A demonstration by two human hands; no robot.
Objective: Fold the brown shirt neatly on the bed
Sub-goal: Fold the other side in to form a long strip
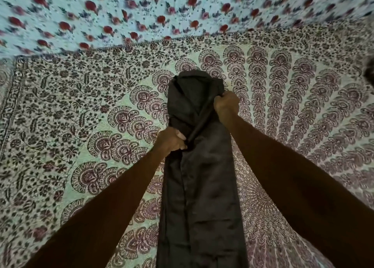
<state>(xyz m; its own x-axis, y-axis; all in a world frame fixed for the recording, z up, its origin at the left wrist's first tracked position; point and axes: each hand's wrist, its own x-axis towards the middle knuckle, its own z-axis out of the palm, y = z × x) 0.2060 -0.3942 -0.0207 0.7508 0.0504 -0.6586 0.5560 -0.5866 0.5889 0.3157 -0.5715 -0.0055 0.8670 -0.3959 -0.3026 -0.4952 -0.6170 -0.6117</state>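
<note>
Now: one brown shirt, narrow strip along bed middle; two hands: left hand clutches mid fold, right hand clutches fold nearer collar.

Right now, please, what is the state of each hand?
Left hand: closed, gripping a fold of the brown shirt.
Right hand: closed, gripping the same fold higher up, near the collar.

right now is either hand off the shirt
No, the left hand and the right hand both grip folds of the brown shirt lying on the bed.
</note>
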